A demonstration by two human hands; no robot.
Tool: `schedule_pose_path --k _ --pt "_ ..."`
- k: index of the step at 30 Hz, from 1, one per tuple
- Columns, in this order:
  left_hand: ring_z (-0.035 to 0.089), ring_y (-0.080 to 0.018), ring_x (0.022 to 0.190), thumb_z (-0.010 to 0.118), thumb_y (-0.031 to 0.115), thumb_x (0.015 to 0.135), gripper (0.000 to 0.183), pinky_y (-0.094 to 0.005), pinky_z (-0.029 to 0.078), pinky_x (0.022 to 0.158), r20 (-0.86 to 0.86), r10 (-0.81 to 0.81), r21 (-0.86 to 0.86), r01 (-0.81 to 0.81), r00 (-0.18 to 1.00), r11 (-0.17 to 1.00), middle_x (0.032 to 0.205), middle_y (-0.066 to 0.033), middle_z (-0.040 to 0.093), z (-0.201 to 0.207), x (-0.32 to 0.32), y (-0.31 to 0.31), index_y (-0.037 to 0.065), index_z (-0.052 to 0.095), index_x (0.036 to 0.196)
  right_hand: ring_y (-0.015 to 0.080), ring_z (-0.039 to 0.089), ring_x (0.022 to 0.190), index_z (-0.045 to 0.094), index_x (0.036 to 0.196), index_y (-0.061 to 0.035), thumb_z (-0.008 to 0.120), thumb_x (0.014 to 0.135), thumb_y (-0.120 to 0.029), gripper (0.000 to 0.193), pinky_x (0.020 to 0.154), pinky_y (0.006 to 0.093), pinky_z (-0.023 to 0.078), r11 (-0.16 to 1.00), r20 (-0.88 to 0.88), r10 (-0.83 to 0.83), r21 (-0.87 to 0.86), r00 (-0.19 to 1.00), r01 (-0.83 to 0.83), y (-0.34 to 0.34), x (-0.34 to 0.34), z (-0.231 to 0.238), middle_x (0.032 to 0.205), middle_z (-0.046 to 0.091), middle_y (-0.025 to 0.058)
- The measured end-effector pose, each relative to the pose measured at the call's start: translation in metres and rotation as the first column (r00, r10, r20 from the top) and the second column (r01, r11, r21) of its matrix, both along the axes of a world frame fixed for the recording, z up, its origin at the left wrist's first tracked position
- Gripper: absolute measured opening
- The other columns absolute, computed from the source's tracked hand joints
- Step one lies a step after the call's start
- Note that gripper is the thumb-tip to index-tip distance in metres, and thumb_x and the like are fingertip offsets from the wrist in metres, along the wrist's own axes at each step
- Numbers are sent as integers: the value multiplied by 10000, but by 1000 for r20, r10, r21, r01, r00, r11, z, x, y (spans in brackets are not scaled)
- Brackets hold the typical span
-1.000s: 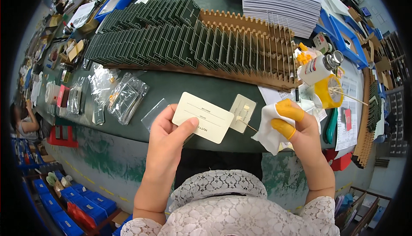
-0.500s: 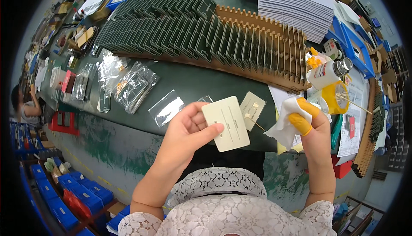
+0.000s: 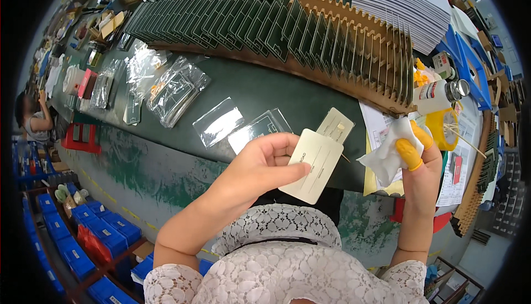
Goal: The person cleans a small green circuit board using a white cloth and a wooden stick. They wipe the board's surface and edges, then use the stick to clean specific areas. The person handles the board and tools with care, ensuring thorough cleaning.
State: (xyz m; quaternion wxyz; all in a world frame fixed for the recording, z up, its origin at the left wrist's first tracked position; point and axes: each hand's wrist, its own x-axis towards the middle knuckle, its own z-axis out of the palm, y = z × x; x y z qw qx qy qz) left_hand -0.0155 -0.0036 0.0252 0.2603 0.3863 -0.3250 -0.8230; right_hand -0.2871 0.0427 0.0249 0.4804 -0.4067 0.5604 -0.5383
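My left hand (image 3: 271,163) pinches a cream-coloured plastic card (image 3: 314,177) with rounded corners and thin printed lines, held tilted above the table's near edge. Yellow finger cots cover the thumb and a finger of my right hand (image 3: 418,157), which is closed on a crumpled white wipe (image 3: 386,160), apart from the card. Behind the held card, another pale card (image 3: 336,126) with a small square patch lies on the table. A thin stick shows beside it, partly hidden. Two clear plastic sleeves lie to the left, one flat (image 3: 218,121) and one with a dark card (image 3: 263,127).
Long brown slotted racks (image 3: 332,74) hold rows of dark green cards (image 3: 243,25). A white bottle (image 3: 437,95) with a metal cap stands at right, near a yellow cup (image 3: 442,130) holding sticks. Bagged cards (image 3: 176,91) lie left; stacked white sheets (image 3: 401,5) stand behind. Another person (image 3: 36,119) sits far left.
The card in my left hand has turned, its top now leaning right, and moved rightward. My right hand keeps the wipe, slightly further right. The whole view has shifted, showing more of the sleeved dark card.
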Motion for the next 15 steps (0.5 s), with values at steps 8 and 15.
schedule_pose_path --k 8,15 --pt "617 -116 922 667 -37 792 482 -269 490 828 119 27 -200 -3 992 980 1007 -77 654 6 3 -2 -3 500 1242 133 590 1035 636 1145 -7 690 840 -25 311 916 278 456 998 -63 -10 -55 998 7 -2 -6 3 1139 638 55" --pt "625 -102 899 678 -46 798 336 -245 495 806 113 80 -119 -67 990 991 951 -58 659 3 2 2 31 516 1082 141 597 1029 635 1151 -8 690 836 -21 319 921 290 458 999 -51 -12 -53 999 10 2 -7 -3 1133 643 56"
